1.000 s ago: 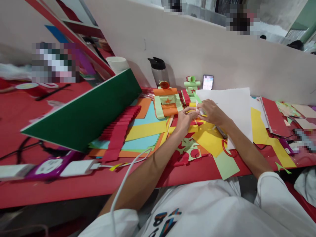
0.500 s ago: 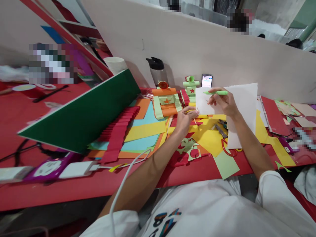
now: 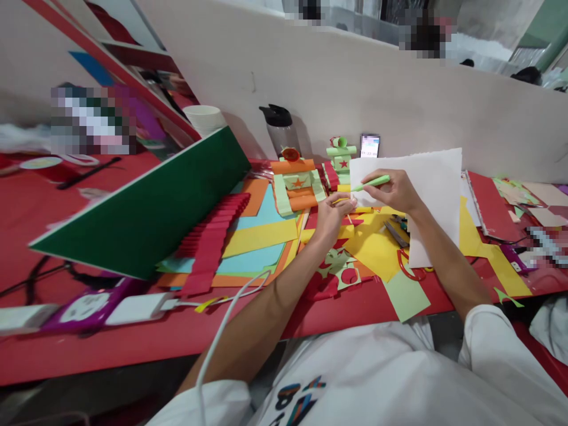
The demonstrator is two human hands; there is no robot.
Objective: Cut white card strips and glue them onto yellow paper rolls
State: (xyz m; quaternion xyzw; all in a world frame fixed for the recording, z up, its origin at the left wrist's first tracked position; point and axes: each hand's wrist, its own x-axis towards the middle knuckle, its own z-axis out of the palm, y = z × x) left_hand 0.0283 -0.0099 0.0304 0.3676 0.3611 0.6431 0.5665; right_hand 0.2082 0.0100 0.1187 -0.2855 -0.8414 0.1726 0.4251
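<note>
My right hand (image 3: 394, 190) grips a light green pen (image 3: 377, 181), its tip pointing left near the left edge of a large white sheet of paper (image 3: 437, 195). My left hand (image 3: 333, 218) is closed at the sheet's lower left corner, thumb and fingers pinching it there. Below the hands lie yellow paper (image 3: 373, 245) and scissors with red handles (image 3: 403, 257). Behind my left hand stands an orange and green paper figure (image 3: 299, 183) with a star; a smaller green paper figure (image 3: 341, 163) is further back.
A green board (image 3: 146, 207) leans at the left beside coloured paper sheets (image 3: 261, 234) and a pleated red strip (image 3: 213, 231). A bottle (image 3: 280, 130), a paper cup (image 3: 205, 120) and a phone (image 3: 370, 146) stand along the partition. A white cable (image 3: 222, 319) crosses my left forearm.
My right hand has moved down and slightly left with the pen, bringing its tip to the left edge of the sheet. My left hand stays at the corner.
</note>
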